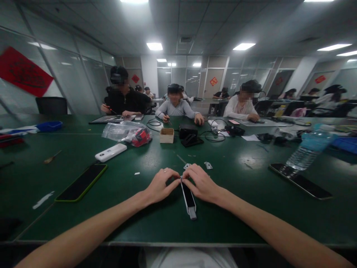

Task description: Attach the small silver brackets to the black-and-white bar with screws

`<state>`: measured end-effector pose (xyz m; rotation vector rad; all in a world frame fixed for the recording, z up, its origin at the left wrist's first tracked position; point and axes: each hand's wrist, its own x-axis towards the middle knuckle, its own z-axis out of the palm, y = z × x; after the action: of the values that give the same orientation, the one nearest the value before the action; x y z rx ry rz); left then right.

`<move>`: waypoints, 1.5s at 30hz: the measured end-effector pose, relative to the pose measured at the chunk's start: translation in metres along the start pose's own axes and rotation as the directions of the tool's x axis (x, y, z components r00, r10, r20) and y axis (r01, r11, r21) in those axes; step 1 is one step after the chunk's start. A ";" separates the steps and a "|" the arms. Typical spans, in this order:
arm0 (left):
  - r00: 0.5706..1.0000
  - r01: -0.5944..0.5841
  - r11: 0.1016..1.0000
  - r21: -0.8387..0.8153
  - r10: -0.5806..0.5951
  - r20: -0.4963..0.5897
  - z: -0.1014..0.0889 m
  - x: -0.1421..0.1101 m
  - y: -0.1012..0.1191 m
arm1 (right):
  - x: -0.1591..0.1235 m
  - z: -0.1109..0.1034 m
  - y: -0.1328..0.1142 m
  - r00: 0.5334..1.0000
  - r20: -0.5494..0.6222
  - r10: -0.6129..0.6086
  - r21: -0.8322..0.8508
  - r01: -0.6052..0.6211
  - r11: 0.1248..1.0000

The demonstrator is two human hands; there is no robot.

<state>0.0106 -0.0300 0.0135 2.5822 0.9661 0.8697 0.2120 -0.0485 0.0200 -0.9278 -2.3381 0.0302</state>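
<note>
A long, narrow USB stick with a white rim and dark middle lies on the green table in front of me, its metal plug toward me. At its far end, the thumb and forefinger of my left hand close in a pinch from the left. My right hand grips the same end from the right, fingers bent over it and covering part of the stick. What sits between the fingertips is partly hidden. Just beyond the hands are two small metal plates, one in plain sight and one half covered by my right fingers.
A green-edged phone and a white device lie to the left. On the right, a water bottle tilts over another phone. A small box and a plastic bag lie farther back. Several people sit opposite.
</note>
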 end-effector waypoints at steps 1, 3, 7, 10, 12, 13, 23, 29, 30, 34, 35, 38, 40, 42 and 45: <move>1.000 -0.019 1.000 -0.012 0.019 0.019 0.000 -0.001 0.001 | -0.001 0.002 -0.001 0.999 -0.018 -0.026 0.020 0.026 0.999; 0.998 -0.030 0.999 -0.038 0.032 0.048 -0.001 -0.002 0.003 | -0.003 0.005 -0.001 0.996 -0.058 -0.064 0.043 0.066 0.997; 0.995 0.029 0.988 -0.149 -0.014 0.100 -0.005 0.000 0.004 | -0.006 0.010 0.002 0.993 -0.099 -0.069 0.030 0.072 0.997; 0.984 0.103 0.965 -0.239 -0.064 0.166 -0.010 0.003 0.003 | -0.006 0.012 0.003 0.998 -0.064 0.006 0.001 -0.006 1.000; 0.976 0.148 0.955 -0.256 -0.099 0.196 -0.012 0.005 0.001 | -0.005 0.012 0.003 0.996 -0.060 0.062 -0.016 -0.063 0.998; 0.973 0.164 0.955 -0.249 -0.115 0.200 -0.014 0.006 -0.001 | -0.005 0.011 0.004 0.994 -0.066 0.083 -0.021 -0.084 0.996; 0.976 0.195 0.979 -0.058 -0.188 0.112 -0.008 0.008 -0.029 | -0.011 0.004 0.032 0.949 0.005 0.316 -0.047 -0.316 0.948; 0.969 0.208 0.977 -0.050 -0.199 0.144 -0.006 0.007 -0.026 | -0.012 0.011 0.031 0.892 0.181 0.415 -0.040 -0.415 0.909; 0.967 0.213 0.975 -0.054 -0.203 0.155 -0.007 0.007 -0.026 | -0.011 0.010 0.029 0.885 0.201 0.421 -0.038 -0.422 0.906; 0.962 0.224 0.973 -0.060 -0.211 0.173 -0.005 0.007 -0.025 | -0.011 0.008 0.026 0.881 0.212 0.424 -0.031 -0.428 0.903; 0.963 0.224 0.973 -0.062 -0.211 0.169 -0.005 0.007 -0.025 | -0.011 0.007 0.026 0.883 0.207 0.422 -0.027 -0.426 0.904; 0.964 0.227 0.972 -0.067 -0.214 0.157 -0.002 0.006 -0.026 | -0.012 0.008 0.027 0.886 0.201 0.418 -0.011 -0.425 0.905; 0.964 0.229 0.971 -0.070 -0.216 0.152 -0.001 0.006 -0.025 | -0.013 0.008 0.027 0.883 0.205 0.422 -0.005 -0.430 0.903; 0.965 0.231 0.970 -0.078 -0.218 0.149 0.000 0.006 -0.025 | -0.012 0.008 0.027 0.880 0.211 0.425 -0.009 -0.433 0.901; 0.964 0.241 0.966 -0.095 -0.226 0.141 0.000 0.006 -0.024 | -0.011 0.007 0.025 0.880 0.212 0.426 -0.014 -0.433 0.901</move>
<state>0.0016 -0.0082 0.0058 2.3388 1.1225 0.6649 0.2302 -0.0354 0.0027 -1.4736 -2.2585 0.3654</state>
